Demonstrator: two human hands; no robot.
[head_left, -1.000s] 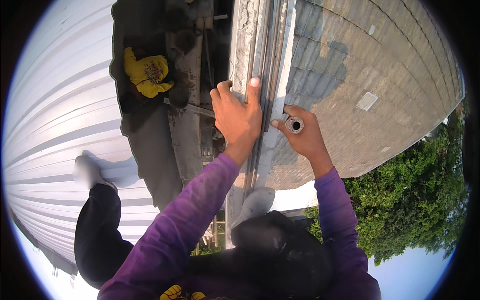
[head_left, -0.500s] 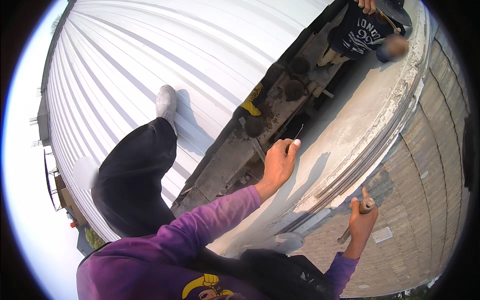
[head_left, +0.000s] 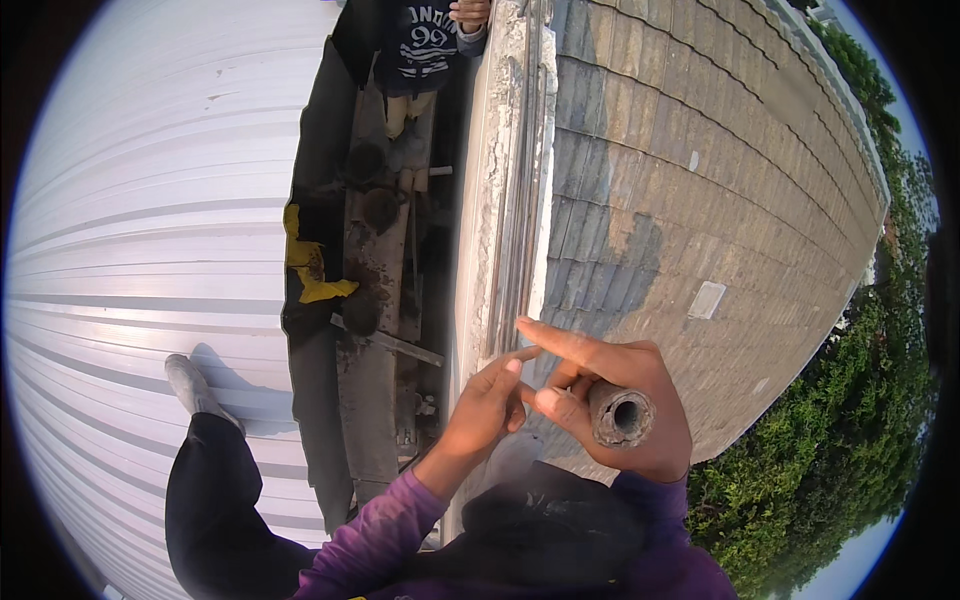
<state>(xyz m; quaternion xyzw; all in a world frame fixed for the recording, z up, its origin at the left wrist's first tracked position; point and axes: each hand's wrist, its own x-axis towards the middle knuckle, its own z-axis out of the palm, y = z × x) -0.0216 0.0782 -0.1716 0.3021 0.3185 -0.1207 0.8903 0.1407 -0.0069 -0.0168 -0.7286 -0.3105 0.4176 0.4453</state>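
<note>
Landmark: the rod bundle (head_left: 516, 240), thin metal bars that are lying side by side along a rough, pale ledge (head_left: 478, 240).

Right grip (head_left: 580, 375): is grasping a hollow tube (head_left: 622, 418), grey and crusted, its round open end facing the viewer. The tube is sitting just right of the rod bundle's near end. The index finger is stretching free of the tube and pointing at that near end.

Left grip (head_left: 520, 375): is hovering at the near end of the rod bundle, fingers partly bent, thumb up. Its fingertips are overlapping those of the right grip in view; cannot tell whether they are touching, nor whether anything thin is being pinched.

Left of the rod bundle: beyond the ledge, a dark gap is running alongside, where a board (head_left: 370, 400) and a dark bucket (head_left: 380, 208) are showing. A piece of yellow cloth (head_left: 312, 270) is showing at the gap's far edge. Further left, a white ribbed metal roof (head_left: 150, 260) is spreading out, with the person's grey shoe (head_left: 190, 385) resting on it.

Left of the rod bundle's far end: a co-worker in a dark printed shirt (head_left: 415, 60) is standing in the gap.

Right of the rod bundle: a weathered tile roof (head_left: 650, 170) is sloping away, bearing a pale rectangular patch (head_left: 707, 300). Well beyond it, green trees (head_left: 800, 440) are filling the lower right.
</note>
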